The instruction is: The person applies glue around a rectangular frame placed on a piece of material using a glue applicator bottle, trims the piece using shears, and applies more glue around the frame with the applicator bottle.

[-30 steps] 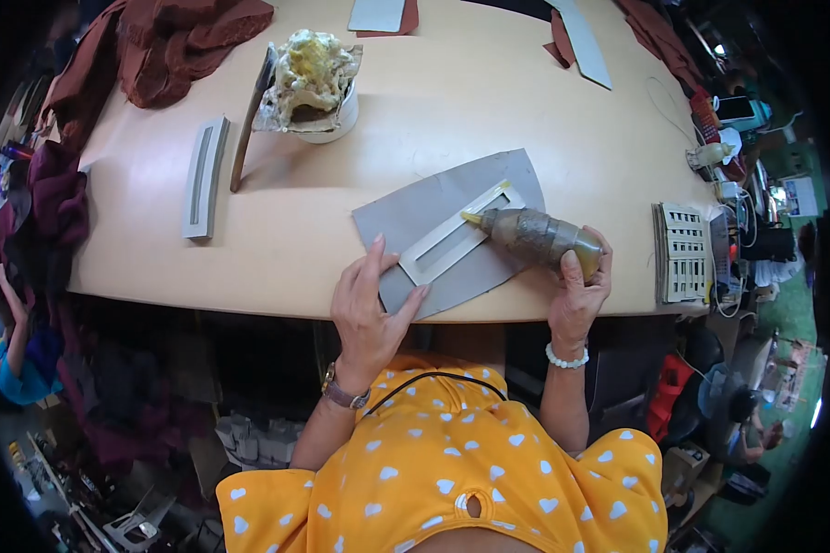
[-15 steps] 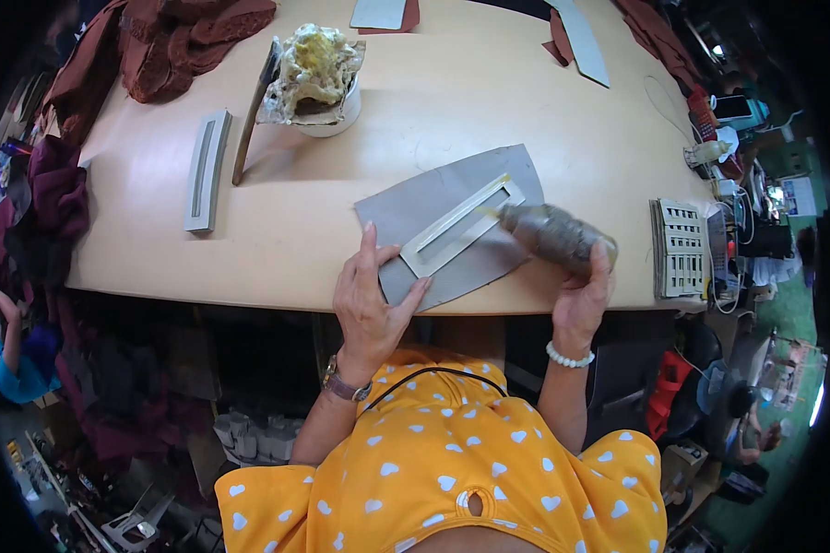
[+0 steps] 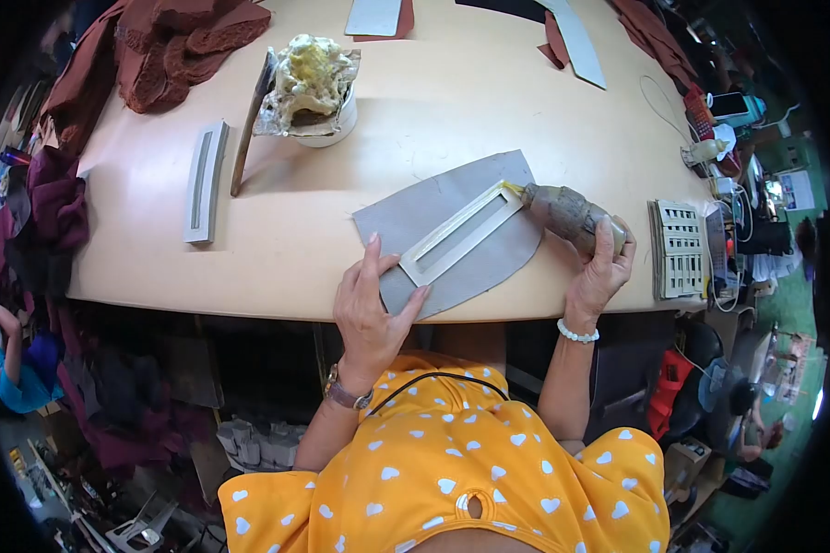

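Observation:
A light rectangular frame with a long slot (image 3: 470, 241) lies aslant on a grey leather-like piece (image 3: 403, 215) near the table's front edge. My left hand (image 3: 371, 300) rests at their lower left end, thumb and fingers spread, fingertips touching the frame's corner and the grey piece. In my right hand (image 3: 603, 267) is a brown, tape-wrapped glue bottle (image 3: 563, 212), tilted, its yellow nozzle at the frame's upper right corner. A shiny wet strip shows along the frame's upper long side.
A white tub (image 3: 338, 127) topped with a crusted yellowish mass stands at the back left, a stick beside it. Another slotted frame (image 3: 205, 184) lies further left. Dark red cloth (image 3: 180, 55) is at the far left. A stack of slotted cards (image 3: 681, 251) sits at the right edge.
The bottle in my right hand has moved up and right along the frame, from its upper long side to the upper right corner. My left hand has stayed in nearly the same place.

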`<state>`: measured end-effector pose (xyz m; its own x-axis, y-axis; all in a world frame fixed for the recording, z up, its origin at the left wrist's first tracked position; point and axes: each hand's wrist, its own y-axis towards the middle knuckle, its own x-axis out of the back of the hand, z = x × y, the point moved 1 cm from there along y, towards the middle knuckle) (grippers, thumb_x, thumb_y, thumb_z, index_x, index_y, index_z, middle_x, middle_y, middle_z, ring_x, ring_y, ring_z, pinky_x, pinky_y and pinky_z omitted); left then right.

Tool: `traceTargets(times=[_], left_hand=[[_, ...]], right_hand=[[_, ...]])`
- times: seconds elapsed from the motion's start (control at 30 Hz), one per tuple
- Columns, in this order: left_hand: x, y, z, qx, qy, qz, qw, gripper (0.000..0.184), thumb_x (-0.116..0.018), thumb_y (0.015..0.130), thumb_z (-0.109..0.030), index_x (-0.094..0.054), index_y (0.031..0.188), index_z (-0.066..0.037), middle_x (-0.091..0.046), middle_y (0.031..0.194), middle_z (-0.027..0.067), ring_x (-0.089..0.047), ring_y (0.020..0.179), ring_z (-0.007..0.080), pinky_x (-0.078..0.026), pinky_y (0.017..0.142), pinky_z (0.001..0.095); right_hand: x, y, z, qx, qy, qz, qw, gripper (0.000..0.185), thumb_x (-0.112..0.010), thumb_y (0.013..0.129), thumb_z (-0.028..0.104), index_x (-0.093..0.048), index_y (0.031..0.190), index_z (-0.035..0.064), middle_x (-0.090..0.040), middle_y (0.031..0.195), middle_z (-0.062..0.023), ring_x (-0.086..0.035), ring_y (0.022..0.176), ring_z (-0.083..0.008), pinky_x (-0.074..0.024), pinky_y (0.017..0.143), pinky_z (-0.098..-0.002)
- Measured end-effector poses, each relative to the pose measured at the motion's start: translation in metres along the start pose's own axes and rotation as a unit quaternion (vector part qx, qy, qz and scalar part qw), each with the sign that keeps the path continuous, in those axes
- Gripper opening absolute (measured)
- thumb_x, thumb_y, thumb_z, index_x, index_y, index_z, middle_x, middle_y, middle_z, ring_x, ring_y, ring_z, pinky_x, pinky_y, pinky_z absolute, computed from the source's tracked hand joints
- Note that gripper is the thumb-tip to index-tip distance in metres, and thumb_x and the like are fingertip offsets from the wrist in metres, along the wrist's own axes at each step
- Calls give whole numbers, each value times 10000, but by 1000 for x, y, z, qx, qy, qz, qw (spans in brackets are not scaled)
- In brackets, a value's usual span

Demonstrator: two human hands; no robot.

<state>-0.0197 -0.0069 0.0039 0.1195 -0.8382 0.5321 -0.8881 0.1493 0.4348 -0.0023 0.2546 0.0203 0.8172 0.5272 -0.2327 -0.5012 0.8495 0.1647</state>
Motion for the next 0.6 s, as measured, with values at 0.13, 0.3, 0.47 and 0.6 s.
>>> traceTargets(times=[0.13,0.3,0.47,0.6], left_hand=[[1,0,-1,0,-5,0,1000,784,-764,631,-103,-369,1301,4,-623,938,110,-554,851,269,-445,755,368],[1,1,0,-1,-6,-1,1000,775,-762,631,-98,-377,1295,5,-622,930,111,-554,850,274,-445,756,370],[2,1,-1,-4,-8,-4,1000,776,-761,629,-93,-377,1296,3,-621,926,111,-554,845,273,-443,753,370],[1,1,-1,-1,-10,-2,1000,818,-779,606,-74,-362,1306,-7,-620,927,109,-568,857,257,-449,775,363]], right_hand=[[-3,-2,2,-1,-2,9,1000,349,-674,800,122,-498,1081,11,-551,948,-45,-551,800,-99,-478,687,-213],[-2,-11,4,-8,-37,35,999,338,-688,784,102,-523,1066,15,-550,921,-27,-522,756,-61,-429,634,-176],[-8,-34,11,12,-69,78,994,334,-685,779,77,-531,1069,13,-560,905,-21,-527,766,-64,-436,662,-183],[-12,-57,15,6,-71,122,990,370,-700,760,61,-524,1082,12,-557,920,-22,-537,794,-77,-448,711,-205]])
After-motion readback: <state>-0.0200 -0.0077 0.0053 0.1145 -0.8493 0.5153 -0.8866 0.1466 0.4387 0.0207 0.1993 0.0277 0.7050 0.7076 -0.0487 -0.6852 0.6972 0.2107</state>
